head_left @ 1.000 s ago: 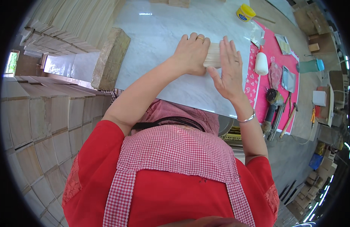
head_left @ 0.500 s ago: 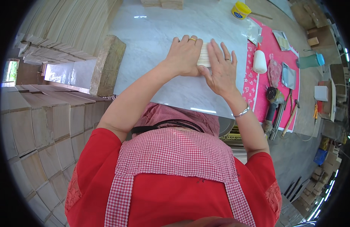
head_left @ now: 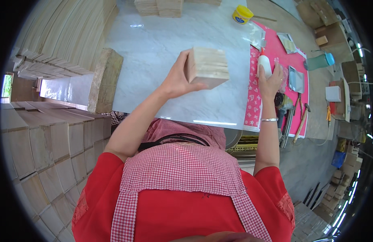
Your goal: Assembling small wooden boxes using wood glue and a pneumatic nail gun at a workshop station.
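My left hand (head_left: 179, 80) is closed round a thick stack of pale wooden boards (head_left: 208, 66), its thumb along the near side. The stack is lifted and tilted above the grey marbled tabletop (head_left: 154, 44). To the right, my right hand (head_left: 270, 82) has its thumb and fingers round the lower end of a white squeeze bottle (head_left: 264, 64) with a red tip. That bottle is at the left part of a pink patterned cloth (head_left: 275, 52).
A yellow tub (head_left: 242, 15) stands at the far right. On the cloth lie a hammer (head_left: 302, 121), metal rods (head_left: 288, 125) and a clear packet (head_left: 296, 80). A wooden beam (head_left: 105, 80) and tall piles of boards (head_left: 65, 36) flank the left side. More blocks (head_left: 158, 7) stand at the back.
Both hands were together on the wooden stack. My left hand has raised and turned it, while my right hand has moved right to the bottle. The view has shifted slightly.
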`<state>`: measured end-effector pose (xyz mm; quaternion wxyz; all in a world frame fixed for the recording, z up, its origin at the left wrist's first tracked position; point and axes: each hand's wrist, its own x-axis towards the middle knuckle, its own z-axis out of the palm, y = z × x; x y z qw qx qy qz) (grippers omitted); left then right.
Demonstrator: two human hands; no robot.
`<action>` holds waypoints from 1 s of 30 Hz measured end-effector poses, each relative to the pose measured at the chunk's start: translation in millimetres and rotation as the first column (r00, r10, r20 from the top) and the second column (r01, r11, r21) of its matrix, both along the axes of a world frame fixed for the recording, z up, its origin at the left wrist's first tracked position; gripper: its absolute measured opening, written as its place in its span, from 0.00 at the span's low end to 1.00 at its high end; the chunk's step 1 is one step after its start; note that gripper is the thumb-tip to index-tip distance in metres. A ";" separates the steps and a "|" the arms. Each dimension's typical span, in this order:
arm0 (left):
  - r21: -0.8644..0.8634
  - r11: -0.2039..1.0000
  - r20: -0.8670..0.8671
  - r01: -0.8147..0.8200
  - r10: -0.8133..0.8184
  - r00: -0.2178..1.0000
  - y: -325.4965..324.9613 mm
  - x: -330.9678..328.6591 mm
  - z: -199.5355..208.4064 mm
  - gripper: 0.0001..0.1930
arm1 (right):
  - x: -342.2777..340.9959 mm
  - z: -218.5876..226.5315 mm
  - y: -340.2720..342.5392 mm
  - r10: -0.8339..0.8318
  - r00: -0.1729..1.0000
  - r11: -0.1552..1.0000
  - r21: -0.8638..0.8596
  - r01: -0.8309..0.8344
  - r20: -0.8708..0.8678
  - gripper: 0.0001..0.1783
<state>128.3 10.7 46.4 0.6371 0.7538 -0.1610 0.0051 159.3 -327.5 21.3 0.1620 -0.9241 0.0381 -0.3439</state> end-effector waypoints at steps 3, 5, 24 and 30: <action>0.028 0.999 -0.084 0.046 -0.043 0.996 3.8 -6.9 -32.0 0.51 | 13.7 -18.7 -10.4 -0.093 0.974 0.996 0.000 0.095 -0.209 0.41; 0.042 0.998 -0.132 0.048 -0.042 0.990 9.7 -12.3 -40.5 0.52 | 19.7 -26.6 -15.6 -0.102 0.969 0.993 0.041 0.113 -0.223 0.41; 0.140 0.990 0.052 0.021 -0.029 0.998 5.8 -4.6 -56.1 0.54 | -44.9 102.5 81.9 0.484 0.872 0.532 0.766 -0.361 0.074 0.29; 0.164 0.986 0.097 -0.018 0.002 0.995 4.8 -6.2 -53.0 0.50 | -38.0 106.8 107.4 0.613 0.790 0.534 0.727 -0.433 0.020 0.31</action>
